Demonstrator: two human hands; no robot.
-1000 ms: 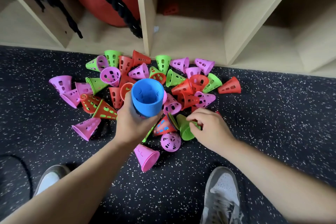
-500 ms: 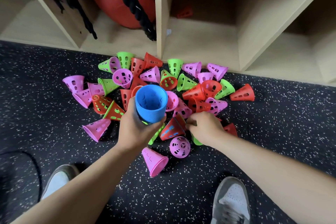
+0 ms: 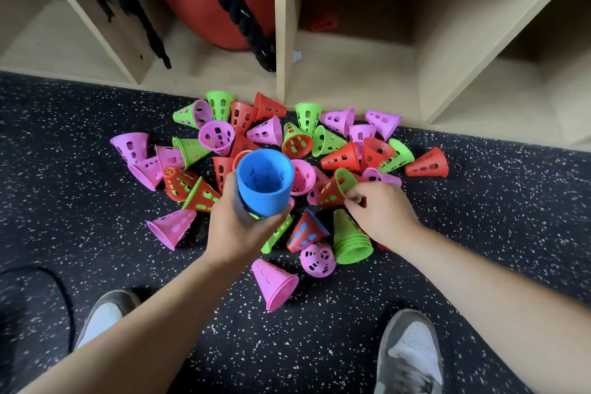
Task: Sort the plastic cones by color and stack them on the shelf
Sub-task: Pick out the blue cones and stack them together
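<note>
Hands over the cone pile
Left hand has its grip closed round the blue stack; right of it, right hand pinches a red cone.

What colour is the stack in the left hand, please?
The stack is blue, shown in the head view.

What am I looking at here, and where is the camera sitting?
No machine: these are a person's two bare hands, filmed by one camera worn on the head, looking down. On the speckled floor lies a heap of pink, green and red perforated plastic cones, in front of a wooden shelf. The left hand grips a stack of blue cones. The right hand pinches the rim of a red cone with a green one nested inside. A stack of green cones lies beside that hand.
</note>
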